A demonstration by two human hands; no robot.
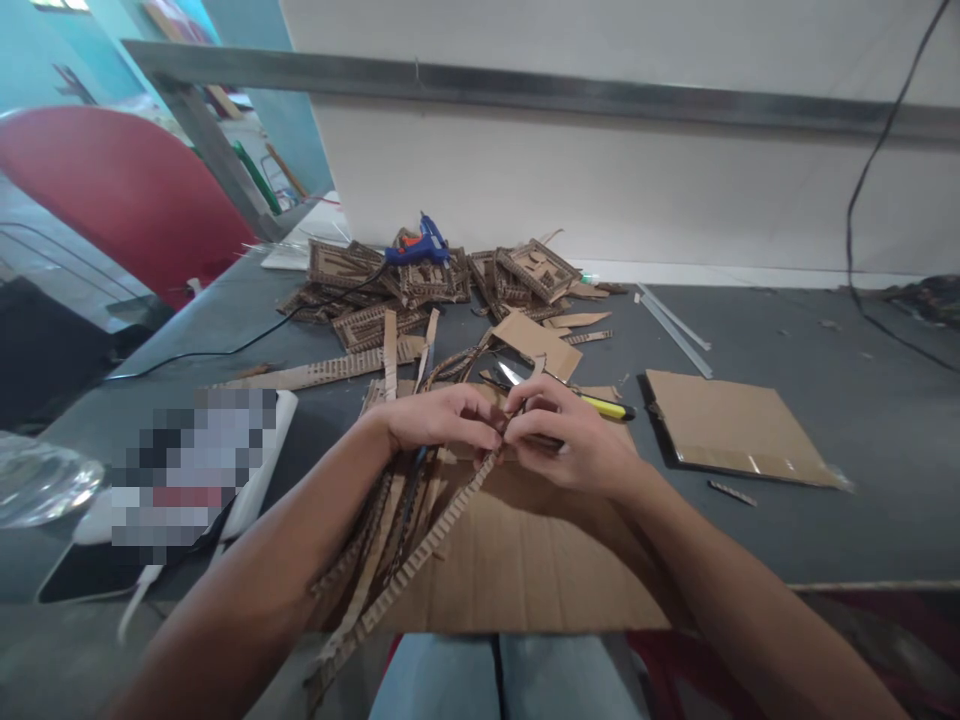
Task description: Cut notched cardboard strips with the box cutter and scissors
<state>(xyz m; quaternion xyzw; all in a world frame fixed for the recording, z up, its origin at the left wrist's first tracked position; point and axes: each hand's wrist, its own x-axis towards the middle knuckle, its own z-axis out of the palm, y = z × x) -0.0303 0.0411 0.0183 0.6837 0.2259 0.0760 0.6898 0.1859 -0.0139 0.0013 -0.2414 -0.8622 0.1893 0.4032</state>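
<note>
My left hand (446, 418) and my right hand (562, 430) meet over a cardboard sheet (540, 550). Both hold a long corrugated cardboard strip (435, 535), pinched between fingers and thumbs. Its long end slants down to the lower left, past the sheet's edge. More thin strips (375, 560) lie under my left wrist. Just behind my right hand are a yellow cutter (611, 408) and a pointed metal blade (510, 373). A small cardboard piece (538, 343) rests behind them.
A blue glue gun (424, 243) lies on piled cardboard pieces (360, 270) at the back. A taped cardboard panel (739, 420) is at right. A phone (202, 460), partly blurred, and clear plastic (45, 480) are at left. A black cable (247, 345) crosses the grey table (847, 520).
</note>
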